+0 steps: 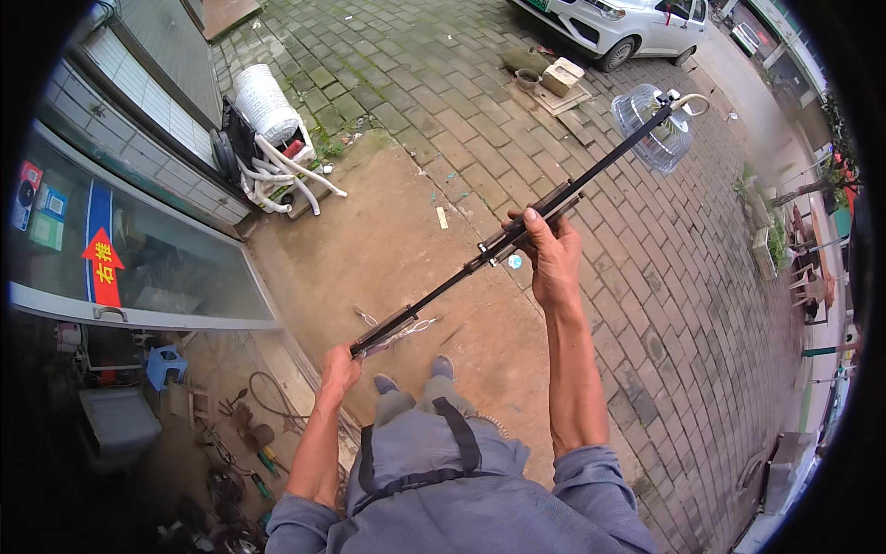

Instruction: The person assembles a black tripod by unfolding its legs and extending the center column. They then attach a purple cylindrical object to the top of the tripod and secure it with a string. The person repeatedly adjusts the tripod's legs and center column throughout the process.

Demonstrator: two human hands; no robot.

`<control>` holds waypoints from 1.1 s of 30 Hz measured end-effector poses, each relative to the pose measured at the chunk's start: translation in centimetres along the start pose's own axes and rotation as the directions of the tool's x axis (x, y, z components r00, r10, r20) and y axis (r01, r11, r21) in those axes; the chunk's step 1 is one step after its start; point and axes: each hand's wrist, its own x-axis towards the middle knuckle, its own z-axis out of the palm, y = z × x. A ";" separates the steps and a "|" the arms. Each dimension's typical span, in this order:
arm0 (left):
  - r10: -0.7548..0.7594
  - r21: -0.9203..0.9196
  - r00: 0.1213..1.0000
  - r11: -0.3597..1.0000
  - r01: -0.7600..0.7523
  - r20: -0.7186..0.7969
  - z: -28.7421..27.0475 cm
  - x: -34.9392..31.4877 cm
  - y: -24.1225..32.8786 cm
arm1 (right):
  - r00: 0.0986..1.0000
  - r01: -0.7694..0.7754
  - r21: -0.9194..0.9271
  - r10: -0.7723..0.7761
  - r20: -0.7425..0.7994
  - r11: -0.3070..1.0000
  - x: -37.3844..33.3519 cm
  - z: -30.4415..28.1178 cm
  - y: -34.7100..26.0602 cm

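A long, thin black pole (445, 293) with slim folded rods along it slants across in front of me, from lower left to upper right. At its far end sits a clear, ribbed, dome-shaped piece (672, 143), like a lamp shade, with a pale hook beside it. My left hand (341, 372) is closed around the near end of the pole. Farther up, my right hand (556, 263) grips the pole, its thumb on top and its other fingers partly hidden behind. Thin white looped cords (420, 326) show beside the lower part of the pole.
On the left stand a glass door (185, 277) and an opening onto a cluttered floor with a blue stool (166, 367). A white bucket (266, 100) and pale pipes (286, 175) lean by the wall. A white car (637, 28) is parked at the back on brick paving.
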 end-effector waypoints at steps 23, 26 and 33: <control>0.167 -0.024 0.986 0.986 -0.167 0.009 -0.3 2.2 4.5 | 0.992 0.120 -0.074 -0.122 -0.024 0.990 3.0 -1.7 -4.3; 0.170 -0.047 0.985 0.984 -0.170 0.006 0.1 2.3 4.6 | 0.992 0.116 -0.068 -0.119 -0.033 0.991 2.9 -1.4 -4.5; 0.155 -0.034 0.987 0.987 -0.157 -0.045 0.3 2.1 5.3 | 0.986 0.052 -0.089 -0.066 -0.153 0.995 3.5 0.0 -5.1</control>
